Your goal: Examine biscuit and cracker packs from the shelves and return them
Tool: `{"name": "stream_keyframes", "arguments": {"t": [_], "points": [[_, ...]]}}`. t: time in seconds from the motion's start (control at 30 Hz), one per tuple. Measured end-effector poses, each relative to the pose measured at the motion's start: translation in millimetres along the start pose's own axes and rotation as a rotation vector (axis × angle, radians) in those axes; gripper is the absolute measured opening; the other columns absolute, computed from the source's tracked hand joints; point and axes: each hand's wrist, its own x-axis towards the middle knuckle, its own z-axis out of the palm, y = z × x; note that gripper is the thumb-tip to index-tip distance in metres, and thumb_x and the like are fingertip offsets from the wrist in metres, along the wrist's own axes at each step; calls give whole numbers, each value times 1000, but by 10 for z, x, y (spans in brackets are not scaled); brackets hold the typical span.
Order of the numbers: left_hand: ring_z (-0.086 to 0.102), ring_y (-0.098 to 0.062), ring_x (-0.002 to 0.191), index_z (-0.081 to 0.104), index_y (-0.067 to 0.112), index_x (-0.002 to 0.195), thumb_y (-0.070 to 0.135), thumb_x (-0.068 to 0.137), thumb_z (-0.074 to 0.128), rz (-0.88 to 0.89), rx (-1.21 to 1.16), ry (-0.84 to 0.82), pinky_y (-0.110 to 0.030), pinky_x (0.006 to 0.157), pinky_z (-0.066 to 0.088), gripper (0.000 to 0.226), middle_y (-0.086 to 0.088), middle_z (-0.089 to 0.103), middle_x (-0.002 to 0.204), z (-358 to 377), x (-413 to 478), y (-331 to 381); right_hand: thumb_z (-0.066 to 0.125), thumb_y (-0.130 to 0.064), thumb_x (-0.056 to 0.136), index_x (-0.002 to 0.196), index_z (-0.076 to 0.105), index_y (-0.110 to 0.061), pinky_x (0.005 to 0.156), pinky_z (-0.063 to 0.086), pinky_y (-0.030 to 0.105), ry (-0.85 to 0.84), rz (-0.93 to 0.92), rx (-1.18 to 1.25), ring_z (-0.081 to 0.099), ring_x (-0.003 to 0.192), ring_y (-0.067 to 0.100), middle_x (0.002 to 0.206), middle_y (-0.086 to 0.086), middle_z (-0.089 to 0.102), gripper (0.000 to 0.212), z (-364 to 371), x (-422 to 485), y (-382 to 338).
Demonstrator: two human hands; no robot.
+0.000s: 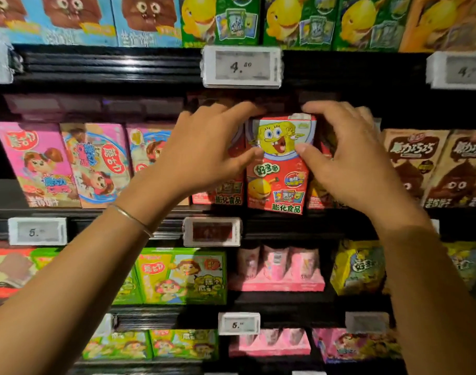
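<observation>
Head view: left hand (204,147) and right hand (350,158) both clamped on the red cardboard snack box with a yellow cartoon sponge on the front (280,171). Each hand has its thumb pressed on the front face and its fingers curled over the top edge. A thin metal bangle (131,219) sits on the left wrist.

The box stands upright on the black middle shelf (299,220), with its base at the front lip. It is squeezed between a matching red box (226,190) on its left and more red packs on its right, which the right hand mostly hides. Pink cartoon-girl cartons (36,163) sit further left and brown chocolate-print cartons (412,163) further right. A white electronic price tag (241,66) is fixed on the shelf edge above.

Can't tell whether the box is coming out or going back in.

Risks, as a judgement:
- The row is tight, so dragging the box could pull or topple the red neighbours off the lip.
- The grip is high and only at the fingertips, so the base could swing and the box slip.
- The knuckles are close to the shelf above and could catch on it.
</observation>
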Motion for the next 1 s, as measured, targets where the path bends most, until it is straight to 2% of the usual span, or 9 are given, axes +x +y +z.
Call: {"name": "stream_keyframes", "arguments": {"t": [0.1, 0.2, 0.3, 0.43, 0.57, 0.67, 0.87, 0.93, 1.0], "points": [[60, -35, 116, 49, 31, 145, 60, 92, 65, 25, -7, 35, -48, 90, 47, 62, -6, 69, 121, 57, 37, -24, 69, -36, 94, 138, 53, -32, 97, 23, 36, 19, 23, -87, 31, 127, 15, 124, -15, 51, 47, 53, 18, 3], [62, -35, 108, 53, 28, 144, 62, 93, 63, 47, 16, 73, -43, 80, 43, 62, -7, 70, 112, 116, 79, -45, 64, -42, 97, 139, 52, -30, 113, 21, 49, 24, 41, -150, 35, 131, 24, 129, -2, 57, 45, 117, 28, 52], [63, -38, 107, 57, 27, 141, 59, 94, 64, 59, 32, 105, -45, 79, 46, 58, -10, 71, 115, 139, 104, -32, 63, -45, 97, 138, 51, -26, 117, 18, 52, 45, 65, -183, 42, 130, 27, 126, 3, 58, 46, 177, 42, 73], [64, -41, 106, 59, 27, 142, 58, 94, 64, 48, 62, 110, -45, 78, 47, 58, -11, 73, 116, 173, 150, -5, 68, -44, 95, 133, 56, -22, 117, 19, 53, 79, 86, -195, 47, 127, 29, 124, 4, 62, 46, 214, 71, 83], [65, -42, 96, 59, 20, 140, 60, 95, 63, 26, 105, 123, -42, 72, 38, 61, -11, 71, 96, 205, 164, 48, 75, -37, 92, 132, 60, -19, 118, 21, 51, 114, 96, -170, 50, 127, 28, 125, 4, 64, 46, 220, 75, 93], [65, -40, 101, 59, 21, 141, 58, 96, 63, 20, 98, 129, -46, 78, 45, 59, -11, 73, 103, 216, 172, 75, 76, -30, 92, 133, 61, -17, 120, 24, 48, 137, 93, -118, 52, 125, 26, 126, 2, 64, 46, 206, 64, 98], [64, -39, 98, 59, 17, 139, 54, 96, 65, -17, 104, 142, -41, 76, 33, 57, -6, 61, 86, 238, 135, 122, 72, -17, 95, 139, 59, -11, 119, 34, 48, 122, 97, 26, 51, 130, 24, 135, 5, 62, 46, 137, 35, 100], [61, -40, 100, 56, 16, 142, 49, 96, 67, -11, 88, 153, -40, 77, 31, 58, -10, 64, 93, 248, 121, 129, 70, -16, 97, 143, 57, -12, 117, 35, 35, 114, 108, 67, 49, 135, 22, 142, 5, 59, 48, 101, 11, 102], [59, -42, 104, 56, 12, 143, 41, 95, 72, 13, 88, 190, -43, 80, 38, 59, -15, 67, 109, 238, 89, 140, 67, -14, 99, 146, 55, -14, 120, 35, 36, 128, 104, 118, 44, 140, 18, 149, 6, 54, 49, 70, -44, 115]]}}
